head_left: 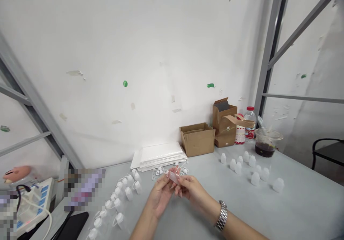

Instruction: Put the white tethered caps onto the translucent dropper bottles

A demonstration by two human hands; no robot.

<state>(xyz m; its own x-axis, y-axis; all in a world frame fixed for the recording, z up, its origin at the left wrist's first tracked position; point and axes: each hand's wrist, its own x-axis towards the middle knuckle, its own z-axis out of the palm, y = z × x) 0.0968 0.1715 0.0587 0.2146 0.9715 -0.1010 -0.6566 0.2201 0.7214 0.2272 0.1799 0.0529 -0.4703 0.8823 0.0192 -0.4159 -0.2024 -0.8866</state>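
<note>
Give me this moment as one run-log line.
left hand: holding small bottle; right hand: holding same bottle; person's left: capped bottles; person's right: translucent bottles; beyond hands: looped caps, white packets

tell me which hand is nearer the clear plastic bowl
Right: the right hand is left of the bowl, closer to the camera; the left hand is farther left.

– What's between your left hand (162, 192) and right hand (190, 187)?
– You hold a translucent bottle (174, 177); capped bottles (128, 194) stand at your eight o'clock, a cardboard box (199, 143) at one.
</note>
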